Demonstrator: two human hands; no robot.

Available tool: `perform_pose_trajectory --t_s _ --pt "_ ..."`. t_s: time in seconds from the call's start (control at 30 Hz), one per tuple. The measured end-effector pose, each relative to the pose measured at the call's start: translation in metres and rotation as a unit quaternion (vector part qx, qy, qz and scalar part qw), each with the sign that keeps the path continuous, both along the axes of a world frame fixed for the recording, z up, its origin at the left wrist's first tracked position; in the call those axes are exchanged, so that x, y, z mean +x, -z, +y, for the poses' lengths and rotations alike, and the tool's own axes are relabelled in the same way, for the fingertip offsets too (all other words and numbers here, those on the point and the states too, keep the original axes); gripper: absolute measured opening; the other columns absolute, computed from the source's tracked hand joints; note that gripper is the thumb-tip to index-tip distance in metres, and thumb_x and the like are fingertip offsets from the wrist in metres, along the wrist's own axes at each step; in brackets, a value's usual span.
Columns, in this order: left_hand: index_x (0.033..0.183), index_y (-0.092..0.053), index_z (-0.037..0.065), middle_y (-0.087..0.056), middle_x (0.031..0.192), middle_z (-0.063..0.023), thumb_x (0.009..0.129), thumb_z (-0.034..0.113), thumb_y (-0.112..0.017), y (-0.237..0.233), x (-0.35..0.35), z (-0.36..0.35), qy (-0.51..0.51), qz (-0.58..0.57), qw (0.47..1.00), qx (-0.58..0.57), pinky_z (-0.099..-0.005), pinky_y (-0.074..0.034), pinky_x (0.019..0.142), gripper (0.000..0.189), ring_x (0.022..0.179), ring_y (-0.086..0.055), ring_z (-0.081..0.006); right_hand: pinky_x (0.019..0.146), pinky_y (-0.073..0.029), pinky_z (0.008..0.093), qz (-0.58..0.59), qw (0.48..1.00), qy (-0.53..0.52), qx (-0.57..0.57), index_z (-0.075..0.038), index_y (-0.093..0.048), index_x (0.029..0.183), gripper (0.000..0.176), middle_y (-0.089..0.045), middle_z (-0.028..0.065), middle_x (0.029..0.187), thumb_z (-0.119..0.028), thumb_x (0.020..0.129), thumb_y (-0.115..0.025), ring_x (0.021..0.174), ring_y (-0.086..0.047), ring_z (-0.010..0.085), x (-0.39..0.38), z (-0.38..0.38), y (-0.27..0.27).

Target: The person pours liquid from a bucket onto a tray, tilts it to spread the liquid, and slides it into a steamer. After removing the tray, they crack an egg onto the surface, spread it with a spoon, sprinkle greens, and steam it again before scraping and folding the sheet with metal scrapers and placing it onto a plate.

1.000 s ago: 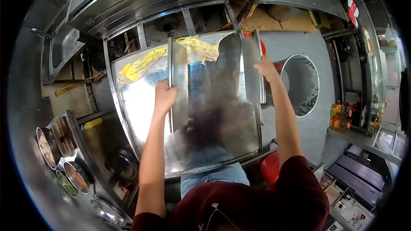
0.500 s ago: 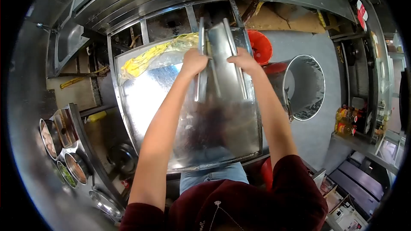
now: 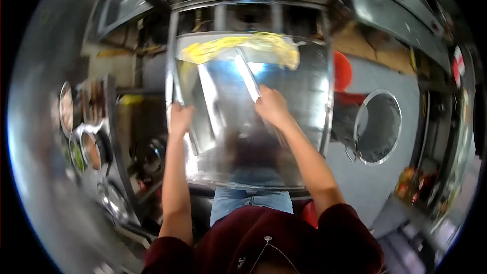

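A shiny metal panel with raised edges (image 3: 204, 122) lies tilted over the left part of the metal tabletop (image 3: 299, 122). My left hand (image 3: 181, 118) is closed on its left edge. Near the middle, my right hand (image 3: 272, 105) is closed around a long bright metal strip (image 3: 247, 74), which slants up and left from my fingers. Blur hides whether strip and panel are one piece. Beyond both hands, a crumpled yellow and clear plastic sheet (image 3: 243, 46) stretches along the tabletop's far side.
Right of the table stand a red bucket (image 3: 342, 72) and a large grey bin (image 3: 378, 127) on the grey floor. At the left, several bowls of food, including an orange-brown one (image 3: 91, 150), sit on a side counter. A sink (image 3: 124, 7) is at the far left.
Both hands have moved left across the table with the metal pieces and come nearer my body. They are farther apart now, and the yellow sheet shows more fully. The camera view has shifted.
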State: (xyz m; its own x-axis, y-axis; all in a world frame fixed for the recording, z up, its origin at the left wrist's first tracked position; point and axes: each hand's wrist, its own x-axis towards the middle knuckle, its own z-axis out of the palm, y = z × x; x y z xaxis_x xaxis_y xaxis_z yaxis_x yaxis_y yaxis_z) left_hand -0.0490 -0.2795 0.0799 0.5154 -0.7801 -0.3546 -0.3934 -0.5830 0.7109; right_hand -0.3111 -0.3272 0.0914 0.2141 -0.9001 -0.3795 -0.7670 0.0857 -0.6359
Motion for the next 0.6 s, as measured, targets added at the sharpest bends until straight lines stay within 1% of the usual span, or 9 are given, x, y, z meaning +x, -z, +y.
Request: perform_pose_trajectory --t_s 0.03,0.1,0.17,0.23,0.3,0.37,0.43,0.5,0.6 --pt "0.074 -0.054 -0.007 -0.054 0.059 -0.0115 0.066 0.016 -0.053 -0.006 -0.002 0.009 0.004 -0.029 1.000 0.008 -0.0336 -0.041 0.053 0.025 0.056 -0.052 -0.0189 0.068 -0.045 0.0453 -0.010 1.000 -0.018 0.000 0.003 -0.050 0.087 0.020 -0.058 0.0227 0.079 -0.008 0.071 -0.047 0.075 -0.056 0.0377 0.007 0.002 0.012" --pt "0.067 -0.054 -0.005 -0.053 0.056 -0.0097 0.065 0.013 -0.052 -0.009 0.006 0.022 -0.017 0.076 0.997 -0.002 -0.0309 -0.039 0.049 0.018 0.053 -0.050 -0.0157 0.069 -0.044 0.0454 -0.035 0.999 -0.038 0.001 0.003 -0.050 0.086 0.020 -0.057 0.0235 0.079 -0.009 0.071 -0.047 0.076 -0.056 0.0384 0.027 -0.002 0.025" --pt "0.067 -0.054 -0.005 -0.053 0.056 -0.0095 0.065 0.010 -0.051 -0.003 0.016 0.026 -0.045 0.078 0.996 0.016 -0.0300 -0.038 0.048 0.016 0.052 -0.050 -0.0155 0.069 -0.044 0.0454 -0.042 0.998 -0.046 0.003 0.004 -0.050 0.085 0.020 -0.057 0.0243 0.079 -0.009 0.070 -0.048 0.077 -0.055 0.0390 0.051 -0.009 0.027" --pt "0.068 -0.054 -0.006 -0.054 0.056 -0.0089 0.065 0.008 -0.050 0.028 0.038 0.027 -0.068 0.061 0.995 0.035 -0.0302 -0.038 0.047 0.016 0.051 -0.050 -0.0159 0.070 -0.044 0.0451 -0.030 0.998 -0.046 0.004 0.004 -0.049 0.085 0.021 -0.056 0.0250 0.078 -0.010 0.070 -0.048 0.077 -0.055 0.0395 0.081 -0.026 0.015" --pt "0.066 -0.052 -0.007 -0.053 0.057 -0.0102 0.065 0.009 -0.051 0.032 0.048 0.020 -0.060 0.091 0.993 -0.053 -0.0304 -0.039 0.048 0.016 0.052 -0.050 -0.0164 0.072 -0.044 0.0451 -0.020 0.997 -0.072 -0.009 0.004 -0.049 0.086 0.021 -0.056 0.0256 0.080 -0.010 0.070 -0.049 0.080 -0.055 0.0391 0.110 -0.038 0.022" --pt "0.071 -0.055 -0.005 -0.053 0.061 -0.0059 0.064 0.010 -0.052 0.028 0.065 0.008 -0.050 0.161 0.986 -0.005 -0.0275 -0.037 0.052 0.017 0.056 -0.048 -0.0132 0.073 -0.043 0.0452 -0.012 0.995 -0.096 -0.017 0.004 -0.050 0.086 0.021 -0.056 0.0255 0.082 -0.010 0.070 -0.049 0.082 -0.054 0.0387 0.141 -0.049 0.030" --pt "0.069 -0.055 -0.005 -0.053 0.060 -0.0055 0.064 0.009 -0.052 0.041 0.079 -0.007 -0.061 0.120 0.991 0.006 -0.0279 -0.038 0.052 0.016 0.057 -0.048 -0.0134 0.076 -0.043 0.0439 0.009 0.995 -0.096 -0.007 0.003 -0.051 0.088 0.023 -0.057 0.0250 0.085 -0.011 0.070 -0.050 0.085 -0.054 0.0376 0.168 -0.063 0.032" --pt "0.067 -0.056 -0.006 -0.055 0.060 -0.0088 0.062 0.010 -0.052 0.052 0.090 -0.028 -0.058 0.123 0.990 -0.035 -0.0285 -0.039 0.053 0.017 0.058 -0.051 -0.0153 0.076 -0.043 0.0430 0.030 0.996 -0.087 -0.013 0.003 -0.051 0.089 0.025 -0.057 0.0248 0.086 -0.012 0.069 -0.051 0.086 -0.054 0.0371 0.192 -0.077 0.022" --pt "0.067 -0.056 -0.009 -0.056 0.062 -0.0175 0.061 0.013 -0.053 0.052 0.100 -0.059 -0.015 0.079 0.997 0.006 -0.0325 -0.041 0.054 0.023 0.060 -0.055 -0.0220 0.076 -0.043 0.0421 0.034 0.998 -0.047 -0.015 0.003 -0.053 0.090 0.026 -0.057 0.0250 0.088 -0.011 0.068 -0.052 0.087 -0.054 0.0372 0.214 -0.098 0.020"
